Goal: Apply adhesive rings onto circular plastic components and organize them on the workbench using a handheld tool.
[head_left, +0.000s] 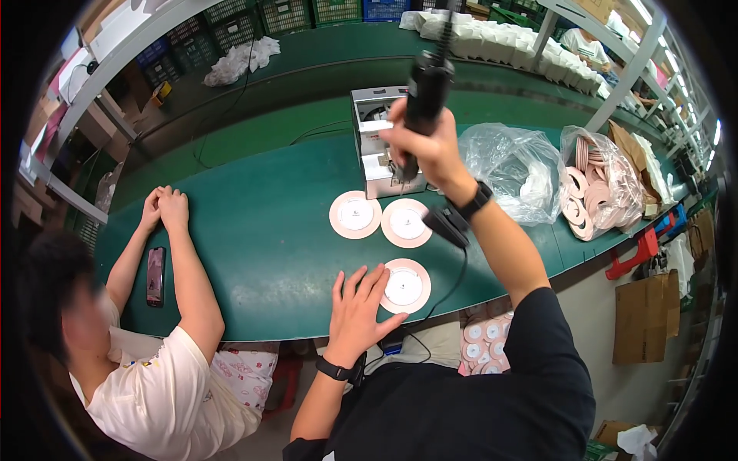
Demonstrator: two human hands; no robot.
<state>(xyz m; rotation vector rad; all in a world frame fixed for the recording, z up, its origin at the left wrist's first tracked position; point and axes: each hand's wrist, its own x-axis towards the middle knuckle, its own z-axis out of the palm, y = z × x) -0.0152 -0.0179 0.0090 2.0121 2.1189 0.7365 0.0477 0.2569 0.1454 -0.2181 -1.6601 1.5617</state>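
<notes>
My right hand [434,147] is raised and wrapped round a black electric screwdriver [428,86], which hangs from a coiled cord. This tool is upright, in front of a small grey metal machine [384,186]. My left hand [357,313] lies on the table with its fingers spread. Its fingertips and thumb touch the edge of a pink ring-shaped disc with a white centre [404,287]. Two similar discs, one on the left [355,215] and one on the right [407,223], lie farther off, just before the machine.
A clear plastic bag [511,165] and another bag holding pink rings [596,188] lie on the right of the green table [261,253]. At left, a co-worker's clasped hands [166,206] rest near a phone [155,276]. Below the edge sit more discs [484,342].
</notes>
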